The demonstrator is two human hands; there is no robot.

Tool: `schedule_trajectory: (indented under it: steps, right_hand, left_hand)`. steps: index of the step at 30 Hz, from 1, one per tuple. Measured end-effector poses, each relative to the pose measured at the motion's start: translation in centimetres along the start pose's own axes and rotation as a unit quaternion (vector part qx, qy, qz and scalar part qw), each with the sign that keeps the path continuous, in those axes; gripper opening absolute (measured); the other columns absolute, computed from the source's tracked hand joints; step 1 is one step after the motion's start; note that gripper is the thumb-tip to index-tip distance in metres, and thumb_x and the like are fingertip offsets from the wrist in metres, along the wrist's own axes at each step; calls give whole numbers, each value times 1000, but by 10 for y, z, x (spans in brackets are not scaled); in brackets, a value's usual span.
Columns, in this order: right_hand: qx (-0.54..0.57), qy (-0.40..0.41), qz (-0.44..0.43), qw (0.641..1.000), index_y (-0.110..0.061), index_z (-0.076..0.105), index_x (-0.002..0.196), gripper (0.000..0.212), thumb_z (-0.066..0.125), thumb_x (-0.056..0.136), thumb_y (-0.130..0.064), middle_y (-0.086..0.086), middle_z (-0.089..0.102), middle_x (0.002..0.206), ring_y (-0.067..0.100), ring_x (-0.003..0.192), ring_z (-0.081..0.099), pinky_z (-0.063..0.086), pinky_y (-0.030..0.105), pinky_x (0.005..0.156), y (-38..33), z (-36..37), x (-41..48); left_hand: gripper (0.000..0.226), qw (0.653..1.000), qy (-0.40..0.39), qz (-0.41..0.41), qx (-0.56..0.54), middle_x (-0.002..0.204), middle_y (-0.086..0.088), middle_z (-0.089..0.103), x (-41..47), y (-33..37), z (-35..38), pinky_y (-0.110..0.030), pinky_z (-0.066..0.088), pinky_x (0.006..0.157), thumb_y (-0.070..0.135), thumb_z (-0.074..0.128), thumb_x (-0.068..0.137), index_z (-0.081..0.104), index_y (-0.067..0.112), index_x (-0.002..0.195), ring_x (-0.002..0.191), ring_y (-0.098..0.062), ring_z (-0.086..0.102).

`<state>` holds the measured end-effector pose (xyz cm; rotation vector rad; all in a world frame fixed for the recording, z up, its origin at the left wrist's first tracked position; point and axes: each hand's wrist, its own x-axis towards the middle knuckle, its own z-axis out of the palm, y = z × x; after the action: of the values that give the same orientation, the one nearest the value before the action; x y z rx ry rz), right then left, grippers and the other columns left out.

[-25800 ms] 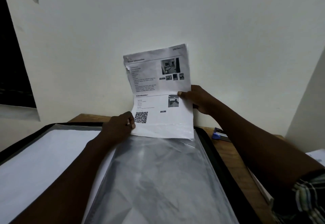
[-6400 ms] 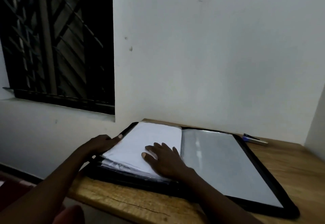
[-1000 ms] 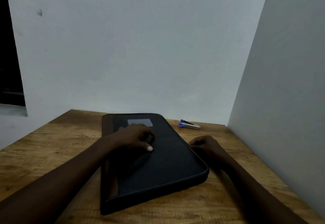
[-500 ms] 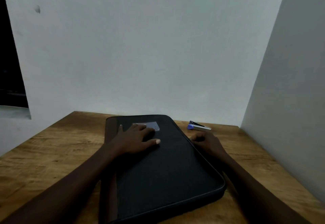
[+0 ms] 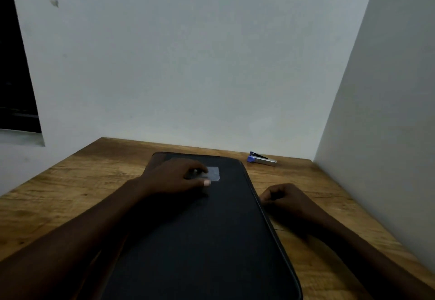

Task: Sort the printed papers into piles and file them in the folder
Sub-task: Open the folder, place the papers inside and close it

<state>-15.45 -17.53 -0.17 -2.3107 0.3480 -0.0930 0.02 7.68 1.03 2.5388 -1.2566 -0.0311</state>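
One folder (image 5: 211,241), black, closed, lies flat on the wooden table (image 5: 70,193) with its long side running away from you. No papers in sight.

Your left hand (image 5: 174,177) rests on the far half of the cover, fingers loosely bent, thumb flat, partly over a grey label (image 5: 214,173). It grips nothing, just presses down.

Your right hand (image 5: 284,199) sits at the folder's right edge, fingers curled in toward the rim. Whether it pinches a zip pull or nothing, cannot tell, too dark.

Filing looks done; likely closing up.

Risks:
- If you tug along that edge with too little weight from the left hand, the folder may skid or swing on the wood.
- A page corner near the rim could catch and crease.

A blue-and-silver stapler (image 5: 262,159) lies by the back wall, apart from the folder, beyond the right hand.
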Motion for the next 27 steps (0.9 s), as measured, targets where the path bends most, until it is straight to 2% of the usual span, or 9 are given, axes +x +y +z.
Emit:
schedule_trajectory:
  steps: [3, 5, 7, 11, 15, 17, 20, 23, 27]
  right_hand:
    - [-1, 5, 3, 1000, -14, 69, 87, 14, 58, 94, -12, -2, 70, 92, 6, 85, 64, 49, 17, 73, -5, 0, 17]
    - [11, 12, 9, 1000, -13, 70, 89, 15, 57, 94, -12, 1, 71, 96, 9, 87, 65, 49, 19, 73, -4, 1, 28]
    - [23, 23, 17, 999, -12, 71, 90, 15, 57, 94, -12, 3, 71, 97, 11, 88, 65, 50, 21, 72, -4, 1, 38]
    - [23, 37, 18, 999, -8, 73, 92, 15, 58, 93, -10, 6, 72, 97, 14, 88, 65, 52, 27, 77, -2, 3, 63]
    - [45, 34, 21, 998, -2, 74, 95, 15, 59, 91, -6, 10, 73, 95, 17, 81, 64, 51, 29, 75, -4, -2, 90]
    - [43, 30, 28, 998, -3, 74, 88, 15, 59, 91, -4, 8, 71, 84, 16, 72, 62, 48, 26, 68, -7, -5, 103]
    - [61, 7, 34, 998, -2, 67, 74, 20, 56, 89, 5, 15, 63, 78, 22, 66, 57, 45, 27, 62, -11, -10, 127]
    - [49, -35, 27, 998, 2, 66, 75, 24, 50, 88, 12, 21, 60, 87, 28, 77, 54, 43, 32, 66, -11, -17, 151]
    - [13, -115, 26, 993, 0, 69, 81, 25, 49, 91, 12, 16, 64, 87, 20, 75, 57, 47, 26, 66, -19, -25, 171]
  left_hand:
    - [115, 999, -21, -2, 28, 155, 7, 37, 3, 4, 10, -32, 29, 115, 98, 6, 56, 40, 35, 146, 139, -10, 38]
    - [98, 999, -23, -11, 37, 157, 8, 33, 1, 7, 12, -39, 22, 120, 91, 12, 70, 37, 36, 147, 143, -11, 32]
    - [81, 999, -12, -16, 38, 154, 9, 38, -2, 9, 11, -39, 24, 119, 82, 22, 81, 40, 35, 145, 140, -10, 37]
    - [104, 999, -4, -5, 34, 151, 10, 42, -4, 9, 11, -34, 30, 114, 92, 9, 63, 42, 35, 143, 136, -12, 42]
    - [65, 999, 5, 0, 45, 156, 7, 37, 1, 6, 12, -33, 28, 115, 70, 34, 91, 41, 35, 145, 141, -15, 38]
    - [59, 999, 2, 8, 40, 157, 6, 35, 3, 5, 12, -32, 24, 116, 63, 39, 94, 40, 34, 145, 143, -13, 33]
    - [58, 999, 5, 12, 30, 156, 6, 36, 4, 1, 13, -31, 25, 115, 62, 42, 94, 42, 34, 145, 144, -12, 32]
    - [57, 999, 22, 20, 26, 151, 7, 44, 5, -1, 14, -32, 33, 112, 62, 44, 93, 46, 33, 142, 139, -13, 40]
    - [55, 999, 28, 29, 23, 145, 7, 51, 6, -2, 13, -36, 39, 109, 62, 45, 93, 49, 33, 139, 135, -13, 45]
